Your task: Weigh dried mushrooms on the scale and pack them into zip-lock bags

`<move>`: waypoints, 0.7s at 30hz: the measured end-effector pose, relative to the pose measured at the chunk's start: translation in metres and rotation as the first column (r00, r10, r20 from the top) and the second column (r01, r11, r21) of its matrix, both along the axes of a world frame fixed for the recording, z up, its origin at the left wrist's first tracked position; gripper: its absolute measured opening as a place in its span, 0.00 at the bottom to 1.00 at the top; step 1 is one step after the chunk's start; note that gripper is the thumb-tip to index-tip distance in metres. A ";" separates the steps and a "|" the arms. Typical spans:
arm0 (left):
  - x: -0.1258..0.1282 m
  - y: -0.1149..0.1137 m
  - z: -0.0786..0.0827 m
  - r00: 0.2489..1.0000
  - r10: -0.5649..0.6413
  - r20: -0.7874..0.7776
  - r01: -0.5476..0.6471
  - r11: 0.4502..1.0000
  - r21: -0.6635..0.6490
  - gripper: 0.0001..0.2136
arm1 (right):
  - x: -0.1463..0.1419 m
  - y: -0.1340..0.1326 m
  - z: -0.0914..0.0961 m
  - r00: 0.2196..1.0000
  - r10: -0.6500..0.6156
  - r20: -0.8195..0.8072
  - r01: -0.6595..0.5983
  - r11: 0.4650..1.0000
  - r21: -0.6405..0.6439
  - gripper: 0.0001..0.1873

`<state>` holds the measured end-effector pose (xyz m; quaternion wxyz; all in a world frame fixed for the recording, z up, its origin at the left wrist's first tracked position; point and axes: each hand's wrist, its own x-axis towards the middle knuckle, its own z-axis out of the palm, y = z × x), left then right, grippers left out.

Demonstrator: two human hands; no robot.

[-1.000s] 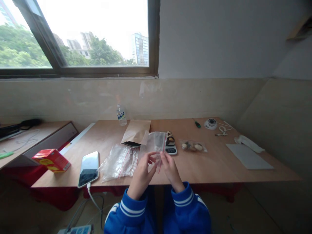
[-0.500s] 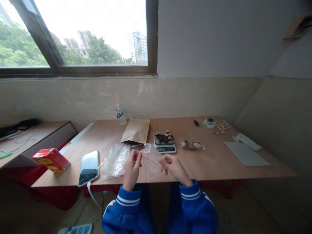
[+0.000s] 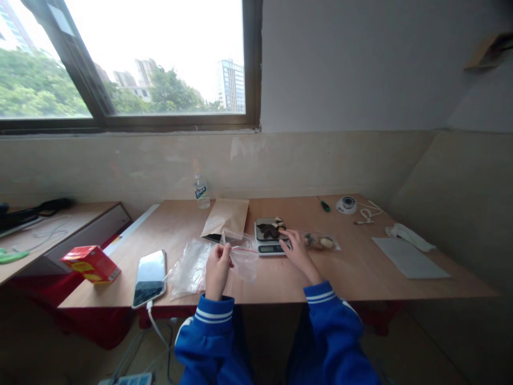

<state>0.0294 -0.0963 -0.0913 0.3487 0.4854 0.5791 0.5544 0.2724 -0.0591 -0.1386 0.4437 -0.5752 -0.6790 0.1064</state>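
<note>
- I'm looking at a light wooden counter (image 3: 360, 270) under a wide window, with tiled wall behind it; I take the small grey digital kitchen scale (image 3: 270, 235) at mid-counter as my landmark.
- A moment ago both hands were on the clear zip-top plastic bag with the red seal line (image 3: 242, 258), stretching its mouth between them. Now only the left hand (image 3: 218, 267) has it, fingers pinched shut on the top edge, and the bag hangs just left of the scale, in front of it.
- The right hand (image 3: 294, 247) has let go and moved onto the scale, fingers loosely curled over the dark dried pieces (image 3: 269, 230) on its platform. Whether the grip has closed on a piece I cannot tell.
- I judge the bag is open and the work has passed from opening to filling.
- Just right of the scale lies a filled clear packet of pale pieces (image 3: 319, 241); behind-left, a brown paper pouch (image 3: 225, 217); further left, spare clear bags (image 3: 188, 269) and a white smartphone (image 3: 149, 270).
</note>
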 end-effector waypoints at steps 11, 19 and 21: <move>0.023 0.007 -0.030 0.995 0.100 0.023 -0.101 0.994 0.044 0.18 | -0.026 0.028 -0.013 0.881 -0.209 0.424 0.201 0.977 0.065 0.16; 0.028 0.008 -0.039 0.981 0.182 -0.064 -0.180 0.983 0.038 0.14 | -0.022 0.017 0.002 0.969 -0.113 0.220 0.091 0.990 0.110 0.13; 0.030 0.007 -0.039 0.980 0.179 -0.088 -0.173 0.983 0.064 0.14 | -0.025 0.011 0.018 0.995 -0.095 0.029 0.090 0.987 0.135 0.14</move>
